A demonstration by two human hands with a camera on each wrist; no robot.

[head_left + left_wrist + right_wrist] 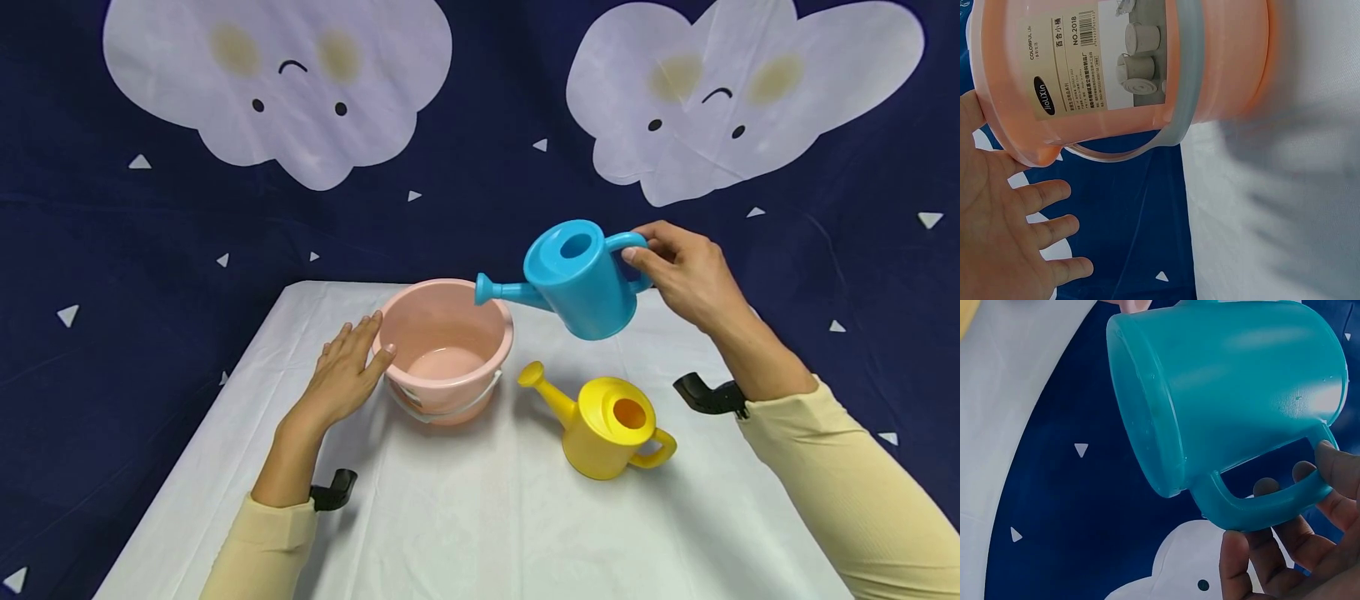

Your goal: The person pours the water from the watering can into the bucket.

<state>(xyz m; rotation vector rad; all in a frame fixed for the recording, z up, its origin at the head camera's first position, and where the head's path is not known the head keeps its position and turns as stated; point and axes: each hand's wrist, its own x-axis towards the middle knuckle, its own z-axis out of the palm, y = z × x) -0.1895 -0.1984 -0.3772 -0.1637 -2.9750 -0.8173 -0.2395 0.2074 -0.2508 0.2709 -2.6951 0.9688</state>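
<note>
My right hand grips the handle of a blue watering can, held in the air and tilted, its spout over the rim of a pink bucket. In the right wrist view my fingers curl round the handle of the blue can. My left hand rests with straight fingers against the bucket's left side. The left wrist view shows the open palm beside the labelled bucket. A yellow watering can stands on the table right of the bucket.
A white cloth covers the table. Behind it hangs a dark blue backdrop with white cloud faces. The bucket's grey handle hangs down its front.
</note>
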